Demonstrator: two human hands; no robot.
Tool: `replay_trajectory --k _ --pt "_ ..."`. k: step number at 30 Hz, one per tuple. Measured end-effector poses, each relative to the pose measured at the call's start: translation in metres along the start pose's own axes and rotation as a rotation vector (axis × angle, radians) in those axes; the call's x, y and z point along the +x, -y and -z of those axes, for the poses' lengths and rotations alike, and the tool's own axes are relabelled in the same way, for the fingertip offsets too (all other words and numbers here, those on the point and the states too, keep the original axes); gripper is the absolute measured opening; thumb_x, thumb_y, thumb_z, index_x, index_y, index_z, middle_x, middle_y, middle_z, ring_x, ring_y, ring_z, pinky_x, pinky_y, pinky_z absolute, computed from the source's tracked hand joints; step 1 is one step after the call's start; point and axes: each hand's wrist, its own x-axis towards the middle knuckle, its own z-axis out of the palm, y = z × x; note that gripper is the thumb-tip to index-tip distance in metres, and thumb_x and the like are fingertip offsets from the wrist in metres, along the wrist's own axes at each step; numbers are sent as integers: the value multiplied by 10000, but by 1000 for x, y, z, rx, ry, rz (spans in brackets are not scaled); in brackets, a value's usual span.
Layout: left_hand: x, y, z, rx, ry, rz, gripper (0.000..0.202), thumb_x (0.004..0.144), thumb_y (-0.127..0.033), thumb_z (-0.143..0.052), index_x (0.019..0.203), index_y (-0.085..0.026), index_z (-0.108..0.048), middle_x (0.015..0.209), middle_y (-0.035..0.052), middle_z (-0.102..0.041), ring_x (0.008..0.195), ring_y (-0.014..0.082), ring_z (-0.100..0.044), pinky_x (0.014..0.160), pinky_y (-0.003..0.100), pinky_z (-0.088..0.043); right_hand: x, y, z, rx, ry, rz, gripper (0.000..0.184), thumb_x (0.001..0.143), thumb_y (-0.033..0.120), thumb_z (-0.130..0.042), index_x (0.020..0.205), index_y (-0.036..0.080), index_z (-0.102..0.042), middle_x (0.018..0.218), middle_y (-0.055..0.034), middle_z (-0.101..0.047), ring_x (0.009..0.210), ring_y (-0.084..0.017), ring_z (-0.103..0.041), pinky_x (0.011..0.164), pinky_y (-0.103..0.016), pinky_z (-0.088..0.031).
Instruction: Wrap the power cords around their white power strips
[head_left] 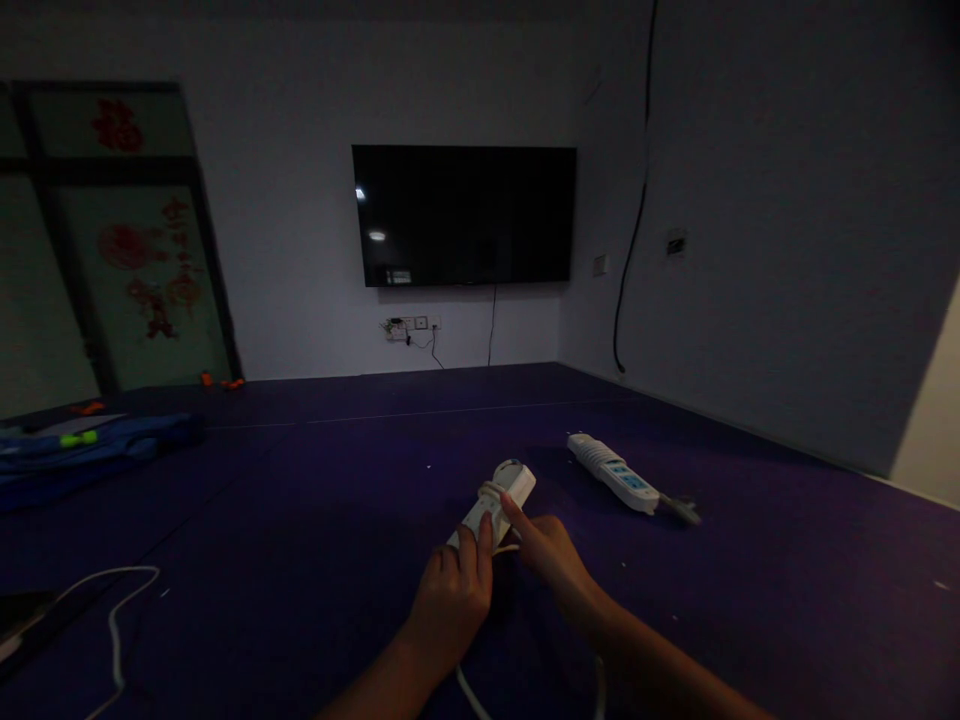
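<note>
A white power strip (pixel 517 484) lies at a slant in front of me, its far end pointing up and right. Part of its white cord (pixel 491 490) is looped around its body. My left hand (pixel 457 583) grips the near end, fingers laid over the top. At the strip's right side, my right hand (pixel 551 548) is closed with the thumb against the strip and cord; its other fingers are largely hidden. More cord hangs below between my forearms. To the right lies a second white power strip (pixel 622 480) with blue markings, its cord wound around one end.
Purple surface (pixel 315 540) spreads under everything. At left are blue cloth (pixel 135 440) and a loose white cable (pixel 112 620). A television (pixel 465 215) hangs on the far wall above sockets (pixel 420 323). A black cable (pixel 637 220) runs down the right wall.
</note>
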Motion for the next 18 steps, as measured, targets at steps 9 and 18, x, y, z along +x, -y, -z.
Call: replay_trajectory --k 9,18 --pt "-1 4 -3 -21 -73 25 452 774 -114 -542 1225 -150 -560 979 108 -669 626 149 -586 558 278 -474 4 -1 0 45 5 -3 624 571 771 -486 377 186 -392 376 33 -333 369 -58 -275 400 -237 -202" --pt "-5 15 -9 -482 -51 199 598 779 -272 -588 1351 -244 -417 1157 97 -619 878 241 -592 704 360 -484 6 -2 4 65 -48 125 621 584 788 -457 423 192 -386 416 43 -298 408 -65 -246 413 -239 -166"
